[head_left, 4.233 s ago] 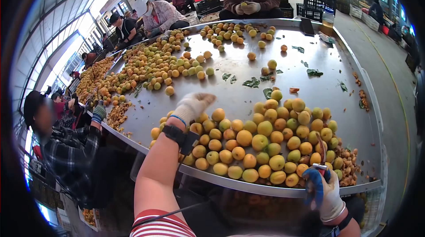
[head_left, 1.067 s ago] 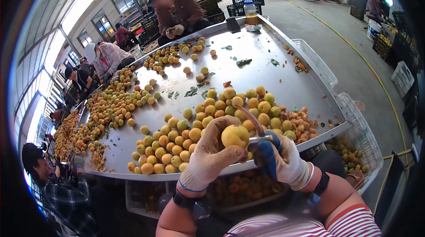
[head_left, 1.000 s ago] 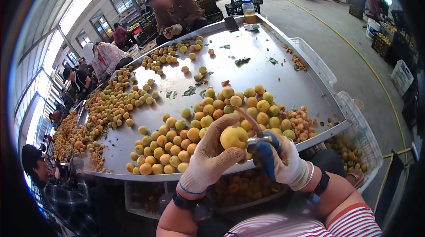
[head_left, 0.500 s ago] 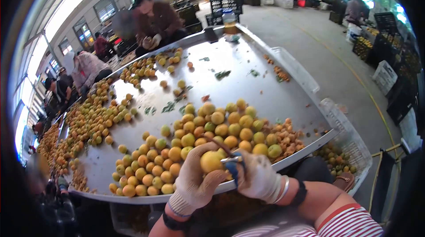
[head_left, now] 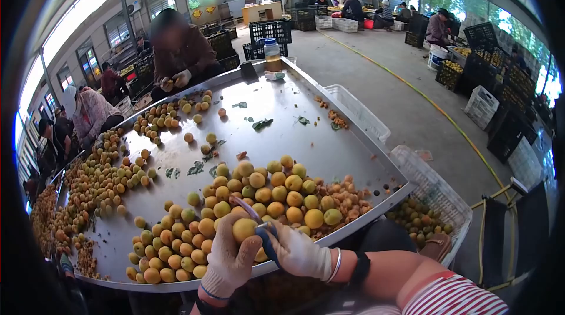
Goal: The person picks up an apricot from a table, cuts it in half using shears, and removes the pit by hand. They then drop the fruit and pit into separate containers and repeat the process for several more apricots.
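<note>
My left hand point(head_left: 226, 256), in a cream knitted glove, is closed around a yellow apricot point(head_left: 244, 229) just inside the table's near edge. My right hand point(head_left: 300, 250), gloved too, grips a small blue-handled knife point(head_left: 269, 243). Its thin blade slants up and left behind the fruit, close against it; the fingers hide part of the tool. Beyond both hands spreads a heap of yellow, orange and greenish apricots point(head_left: 194, 244) on the metal sorting table point(head_left: 276, 138). A pile of small orange-brown pieces point(head_left: 347, 194) lies to the right of the heap.
A person point(head_left: 179, 50) works across the table's far left corner. More apricots point(head_left: 106, 176) run along the left side. A jar point(head_left: 272, 53) stands at the far corner. White plastic crates point(head_left: 432, 182) flank the right edge, one with fruit. Black crates point(head_left: 503, 120) are stacked farther right.
The view has swung, so the table and my hands appear farther left. Both hands still hold the apricot and the knife, with the blade turned slightly against the fruit.
</note>
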`<action>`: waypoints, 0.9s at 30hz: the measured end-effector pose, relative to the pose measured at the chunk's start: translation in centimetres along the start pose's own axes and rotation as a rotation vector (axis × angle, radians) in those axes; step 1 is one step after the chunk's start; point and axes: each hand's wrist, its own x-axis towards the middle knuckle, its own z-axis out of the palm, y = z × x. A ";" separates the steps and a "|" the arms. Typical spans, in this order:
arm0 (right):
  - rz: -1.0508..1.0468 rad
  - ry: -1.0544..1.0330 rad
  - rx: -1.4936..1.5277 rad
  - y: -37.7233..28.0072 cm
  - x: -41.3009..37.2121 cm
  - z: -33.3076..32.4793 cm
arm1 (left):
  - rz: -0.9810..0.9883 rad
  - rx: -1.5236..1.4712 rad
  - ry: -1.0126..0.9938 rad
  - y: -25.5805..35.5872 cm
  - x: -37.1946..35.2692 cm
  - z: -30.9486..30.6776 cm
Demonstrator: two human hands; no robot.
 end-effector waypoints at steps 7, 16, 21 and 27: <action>0.168 0.041 0.700 -0.5 0.3 0.4 | 0.055 0.161 0.055 0.1 0.7 0.1; 0.598 -0.568 1.149 -2.6 0.8 -4.5 | -0.286 -0.669 -0.120 0.0 0.4 -1.0; 0.240 -0.162 0.766 -2.8 1.1 -4.0 | -0.328 -0.855 -0.029 0.4 0.8 -1.7; 0.268 -0.164 0.711 -2.5 0.0 -3.4 | -0.302 -0.689 -0.024 2.9 0.2 -1.8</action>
